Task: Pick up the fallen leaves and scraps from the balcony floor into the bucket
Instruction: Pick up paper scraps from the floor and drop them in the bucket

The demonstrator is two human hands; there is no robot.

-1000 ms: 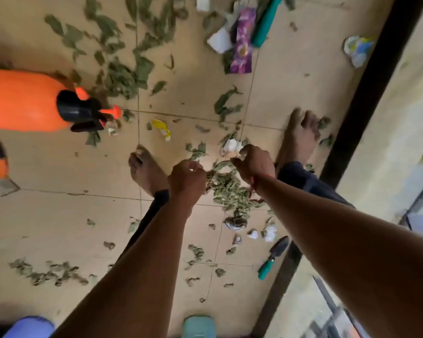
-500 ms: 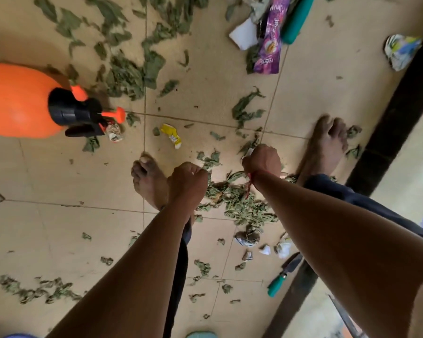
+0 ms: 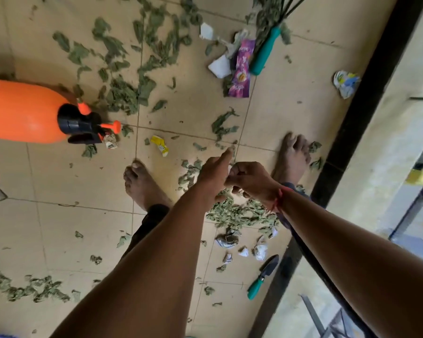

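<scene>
Now | left hand (image 3: 215, 172) stretched straight, holding nothing | right hand (image 3: 250, 178) curled, content unclear | leaf pile (image 3: 239, 214) on floor (image 3: 59, 191) under both hands | better to scoop with two palms together; bucket not visible.

smooth matt tiled floor (image 3: 59, 179); glossy orange plastic sprayer (image 3: 22, 111); shiny purple film wrapper (image 3: 241, 69); crumpled white paper scraps (image 3: 260, 251); dull, dry, crinkled leaves (image 3: 237, 213).
</scene>
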